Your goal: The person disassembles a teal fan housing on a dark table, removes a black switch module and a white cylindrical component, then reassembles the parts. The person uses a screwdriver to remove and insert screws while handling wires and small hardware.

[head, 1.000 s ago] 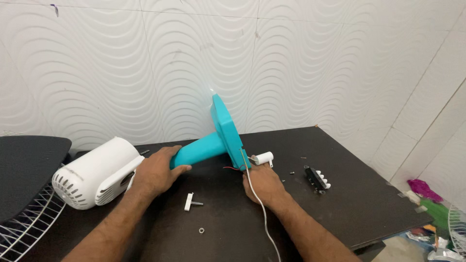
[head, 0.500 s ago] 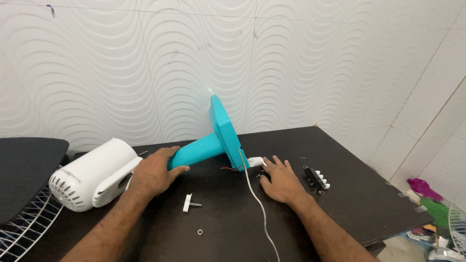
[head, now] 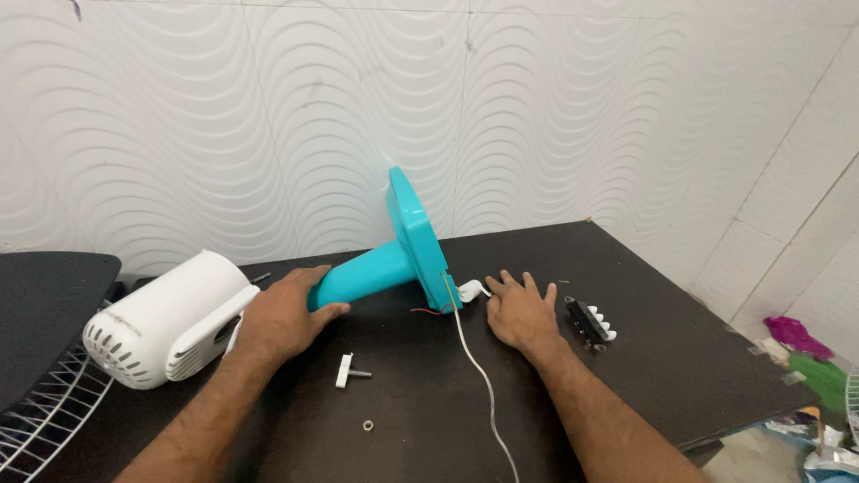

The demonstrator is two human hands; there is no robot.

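Note:
A turquoise fan stand point(head: 394, 259) lies on its side on the dark table point(head: 680, 358), base disc up on edge. My left hand point(head: 284, 315) grips its neck next to the white motor housing point(head: 165, 317). My right hand point(head: 519, 309) rests flat on the table with fingers spread, just right of a small white plug piece point(head: 469, 290) and the white cord point(head: 483, 385) that runs out of the base. The hand holds nothing.
A black switch block with white buttons point(head: 592, 323) lies right of my right hand. A white knob screw point(head: 346, 370) and a small washer point(head: 368, 425) lie in front. A wire fan guard point(head: 40, 411) and a dark cushion point(head: 45, 304) sit at far left.
My right hand has let go of the cord near the base and slid right, now lying flat and spread on the table. The left hand stays on the stand's neck.

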